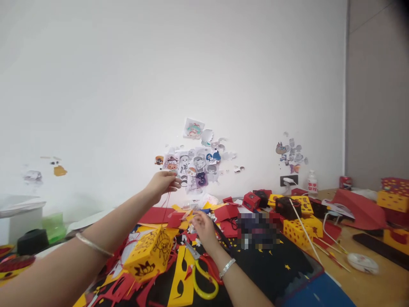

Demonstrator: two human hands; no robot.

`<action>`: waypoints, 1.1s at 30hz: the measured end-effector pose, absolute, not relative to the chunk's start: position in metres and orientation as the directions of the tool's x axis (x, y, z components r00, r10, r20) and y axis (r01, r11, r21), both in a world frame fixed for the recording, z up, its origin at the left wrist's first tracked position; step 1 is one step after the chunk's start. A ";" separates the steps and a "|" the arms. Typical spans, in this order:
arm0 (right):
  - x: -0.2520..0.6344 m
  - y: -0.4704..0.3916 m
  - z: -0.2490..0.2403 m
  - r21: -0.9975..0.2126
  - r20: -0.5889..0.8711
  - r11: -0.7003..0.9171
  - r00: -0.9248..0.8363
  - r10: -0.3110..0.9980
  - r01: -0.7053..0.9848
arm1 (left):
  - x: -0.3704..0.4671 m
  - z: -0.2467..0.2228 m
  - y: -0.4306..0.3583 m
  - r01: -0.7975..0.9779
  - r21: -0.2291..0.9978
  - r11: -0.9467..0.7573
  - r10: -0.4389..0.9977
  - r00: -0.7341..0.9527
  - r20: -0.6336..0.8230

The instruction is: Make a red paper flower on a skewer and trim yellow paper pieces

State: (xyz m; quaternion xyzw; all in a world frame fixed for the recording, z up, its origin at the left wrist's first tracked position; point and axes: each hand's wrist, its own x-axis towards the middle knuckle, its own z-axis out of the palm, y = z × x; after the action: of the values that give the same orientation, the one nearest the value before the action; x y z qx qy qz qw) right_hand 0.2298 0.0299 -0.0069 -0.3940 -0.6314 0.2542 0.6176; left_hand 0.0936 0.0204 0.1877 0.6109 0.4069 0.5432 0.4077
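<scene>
My left hand (pixel 166 182) is raised in front of the wall, its fingers closed on a thin red string (pixel 165 207). Below it hangs or rests a yellow paper lantern (pixel 151 256) with dark cut-out drawings; whether its base touches the heap is unclear. My right hand (pixel 202 225) is lower and to the right, over paper scraps, fingers curled; anything between them is too small to tell. Scissors (pixel 204 281) with yellow and red handles lie just below my right wrist, beside a yellow strip (pixel 181 281) with leaf-shaped cut-outs.
Red and yellow paper scraps (pixel 119 290) cover the near table. On the right are yellow spotted boxes (pixel 297 232), a white stick (pixel 302 224), a tape roll (pixel 362 263), a dark phone-like slab (pixel 381 250) and a bottle (pixel 312 183). Stickers (pixel 198 164) cover part of the wall.
</scene>
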 end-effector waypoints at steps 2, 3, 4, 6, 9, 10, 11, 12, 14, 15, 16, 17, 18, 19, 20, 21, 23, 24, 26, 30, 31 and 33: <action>0.217 0.021 -0.001 -0.813 0.576 0.577 -0.031 0.817 0.074 | 0.101 0.171 0.021 0.048 0.946 -0.322 0.944 0.092 0.317; 0.212 0.016 0.001 -0.817 0.574 0.577 -0.085 0.814 0.008 | 0.105 0.162 0.021 0.046 0.949 -0.313 0.946 0.105 0.307; 0.208 0.013 0.003 -0.824 0.566 0.560 -0.142 0.812 -0.088 | 0.109 0.154 0.021 0.045 0.952 -0.303 0.948 0.119 0.297; 0.204 0.009 0.005 -0.829 0.541 0.468 -0.230 0.809 -0.305 | 0.115 0.141 0.023 0.045 0.956 -0.290 0.949 0.144 0.281; 0.203 0.009 0.006 -0.816 0.510 0.381 -0.233 0.828 -0.435 | 0.121 0.130 0.026 0.040 0.956 -0.290 0.946 0.165 0.280; 0.203 0.010 0.006 -0.815 0.506 0.382 -0.216 0.835 -0.435 | 0.122 0.129 0.027 0.035 0.955 -0.295 0.943 0.171 0.286; 0.204 0.011 0.007 -0.814 0.505 0.385 -0.201 0.840 -0.435 | 0.123 0.129 0.028 0.028 0.952 -0.304 0.939 0.176 0.294; 0.204 0.012 0.007 -0.812 0.501 0.384 -0.189 0.844 -0.439 | 0.124 0.130 0.029 0.021 0.949 -0.314 0.935 0.181 0.305; 0.204 0.013 0.009 -0.805 0.499 0.386 -0.163 0.851 -0.450 | 0.125 0.134 0.030 0.005 0.940 -0.342 0.924 0.183 0.336; 0.205 0.013 0.010 -0.801 0.501 0.389 -0.152 0.852 -0.456 | 0.126 0.137 0.031 -0.002 0.933 -0.359 0.918 0.181 0.353; 0.205 0.013 0.011 -0.795 0.506 0.396 -0.142 0.851 -0.460 | 0.127 0.140 0.031 -0.010 0.927 -0.376 0.911 0.179 0.372; 0.206 0.013 0.012 -0.789 0.512 0.404 -0.132 0.849 -0.462 | 0.128 0.143 0.030 -0.019 0.919 -0.394 0.903 0.179 0.391; 0.207 0.013 0.013 -0.782 0.519 0.416 -0.117 0.847 -0.464 | 0.129 0.146 0.029 -0.028 0.911 -0.411 0.895 0.181 0.409; 0.208 0.013 0.014 -0.777 0.523 0.426 -0.099 0.847 -0.465 | 0.129 0.147 0.029 -0.034 0.905 -0.425 0.887 0.184 0.423; 0.210 0.014 0.015 -0.773 0.521 0.430 -0.080 0.850 -0.466 | 0.130 0.147 0.028 -0.036 0.900 -0.434 0.882 0.189 0.433; 0.211 0.015 0.015 -0.771 0.515 0.432 -0.059 0.855 -0.468 | 0.130 0.146 0.028 -0.033 0.898 -0.439 0.878 0.194 0.437; 0.212 0.017 0.014 -0.776 0.493 0.429 -0.021 0.870 -0.462 | 0.129 0.136 0.029 -0.010 0.905 -0.426 0.883 0.215 0.418; 0.213 0.018 0.013 -0.784 0.480 0.426 -0.005 0.877 -0.452 | 0.128 0.129 0.031 0.006 0.913 -0.407 0.889 0.230 0.395; 0.212 0.020 0.012 -0.799 0.463 0.425 0.016 0.886 -0.426 | 0.125 0.113 0.037 0.037 0.933 -0.359 0.903 0.266 0.337; 0.211 0.021 0.012 -0.800 0.455 0.434 0.053 0.889 -0.415 | 0.116 0.089 0.044 0.064 0.945 -0.322 0.914 0.281 0.292; 0.212 0.021 0.013 -0.793 0.457 0.441 0.069 0.887 -0.421 | 0.114 0.086 0.043 0.068 0.942 -0.327 0.913 0.278 0.297; 0.214 0.021 0.014 -0.776 0.447 0.448 0.114 0.887 -0.445 | 0.109 0.082 0.038 0.090 0.931 -0.353 0.908 0.272 0.318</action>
State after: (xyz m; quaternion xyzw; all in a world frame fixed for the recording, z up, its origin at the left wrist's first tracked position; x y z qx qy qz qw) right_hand 0.2144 0.0210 0.0137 -0.2348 -0.4711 0.4700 0.7086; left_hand 0.1087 0.0377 0.0821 0.6713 0.3719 0.4751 0.4304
